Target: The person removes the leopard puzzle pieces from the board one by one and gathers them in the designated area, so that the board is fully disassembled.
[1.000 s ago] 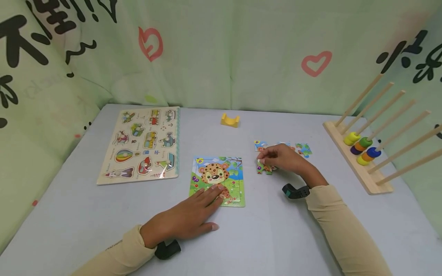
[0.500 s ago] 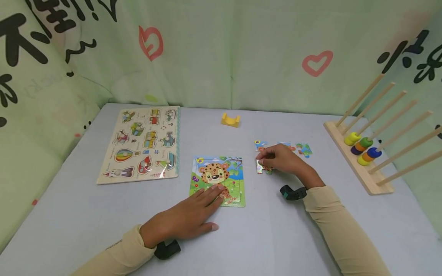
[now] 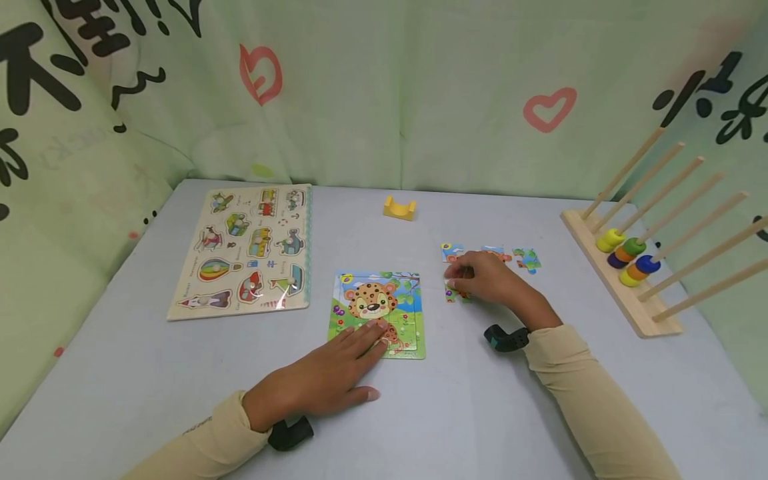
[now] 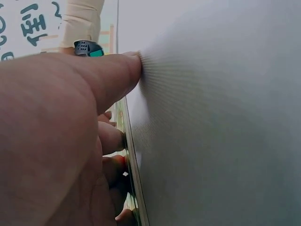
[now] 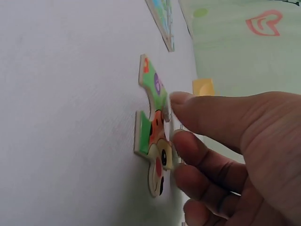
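In the head view a leopard jigsaw puzzle (image 3: 377,300) lies in its square board at the centre. My left hand (image 3: 327,377) rests flat on its lower left part, fingers spread, the thumb on the table. My right hand (image 3: 489,277) is to the right of the board, thumb and fingers curled down at a loose puzzle piece (image 3: 451,293). The right wrist view has this green piece (image 5: 155,89) with a purple print and an animal face low over the white table, the thumb and index fingertips at its far edge. Behind the hand lie more loose pieces (image 3: 527,259), partly covered by it.
A wooden vehicle puzzle board (image 3: 243,253) lies at the left. At the back stands a small yellow arched block (image 3: 399,209). A wooden peg rack (image 3: 624,273) with coloured beads stands at the right. Printed cloth (image 3: 402,93) hangs behind the table.
My right hand has shifted slightly left and down at the loose piece, which glinted half a second ago and now shows its green print. The left hand has stayed in place.
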`<state>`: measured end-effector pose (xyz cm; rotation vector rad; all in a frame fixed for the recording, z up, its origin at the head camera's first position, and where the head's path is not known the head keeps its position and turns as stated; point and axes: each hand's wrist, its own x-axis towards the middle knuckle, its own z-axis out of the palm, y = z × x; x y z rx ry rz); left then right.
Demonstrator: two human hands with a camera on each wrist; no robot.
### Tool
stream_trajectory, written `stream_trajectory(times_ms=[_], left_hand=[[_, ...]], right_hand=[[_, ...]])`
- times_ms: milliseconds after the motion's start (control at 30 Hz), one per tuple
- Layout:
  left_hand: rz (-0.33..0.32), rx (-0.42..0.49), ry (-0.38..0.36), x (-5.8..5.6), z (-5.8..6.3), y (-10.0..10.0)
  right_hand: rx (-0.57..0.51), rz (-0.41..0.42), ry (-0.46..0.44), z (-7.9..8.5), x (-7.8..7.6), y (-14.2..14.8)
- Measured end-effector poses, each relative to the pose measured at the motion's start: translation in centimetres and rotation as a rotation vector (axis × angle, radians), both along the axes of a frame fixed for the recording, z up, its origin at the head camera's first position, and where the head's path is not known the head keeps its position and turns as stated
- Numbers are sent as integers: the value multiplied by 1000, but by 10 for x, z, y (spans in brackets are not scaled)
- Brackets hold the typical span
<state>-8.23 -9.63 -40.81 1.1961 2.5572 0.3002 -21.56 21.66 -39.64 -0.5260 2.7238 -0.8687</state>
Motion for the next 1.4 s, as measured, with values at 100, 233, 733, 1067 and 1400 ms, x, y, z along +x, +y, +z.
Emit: stream_trajectory(times_ms=[100, 233, 733, 1067, 1400], left_hand=[[7, 5, -7, 0, 0, 0], [22, 23, -23, 1, 0, 1], [26, -7, -34, 4, 1, 6], [-9, 40, -107, 0, 1, 2], [27, 52, -137, 2, 3, 4]], right_hand=[[-31, -42, 34, 1, 1, -3], [-87, -83, 88, 4, 2, -9], [-206, -32, 22, 1, 4, -44], [-251, 73, 22, 0, 4, -71], [-231, 181, -118, 5, 0, -89]])
